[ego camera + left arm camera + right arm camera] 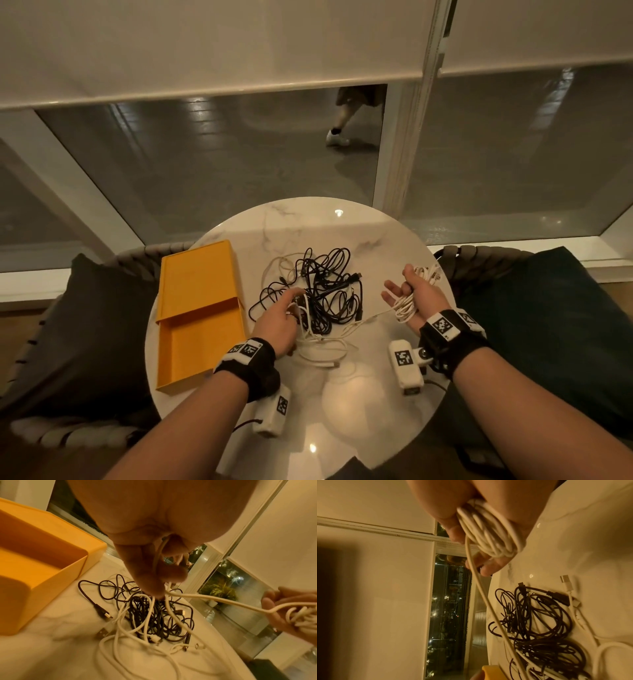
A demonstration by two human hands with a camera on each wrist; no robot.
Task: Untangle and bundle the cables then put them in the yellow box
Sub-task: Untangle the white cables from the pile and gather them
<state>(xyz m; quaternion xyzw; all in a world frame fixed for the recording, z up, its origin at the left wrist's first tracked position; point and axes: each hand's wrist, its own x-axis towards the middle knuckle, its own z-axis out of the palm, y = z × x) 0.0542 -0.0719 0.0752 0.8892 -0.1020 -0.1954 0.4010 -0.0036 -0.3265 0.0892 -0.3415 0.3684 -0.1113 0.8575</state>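
Observation:
A tangle of black and white cables [325, 284] [154, 615] [539, 622] lies mid-table. My left hand [298, 296] [161, 592] reaches into its near side and pinches a white cable just above the heap. That cable runs taut to the right, into a white coil [406, 306] [489, 534] [298, 616] wound round my right hand [402, 289] [481, 563]. The right hand is raised palm-up at the table's right edge, thumb on the coil. The yellow box [185, 356] [42, 555] sits at the left, its lid slid partway back, the open part holding nothing.
The round marble table [359, 411] is small, and the box overhangs its left rim. Dark cushioned chairs stand at left [85, 325] and right [548, 325]. Beyond the table is a window with lowered blinds; a person's legs [346, 113] pass outside.

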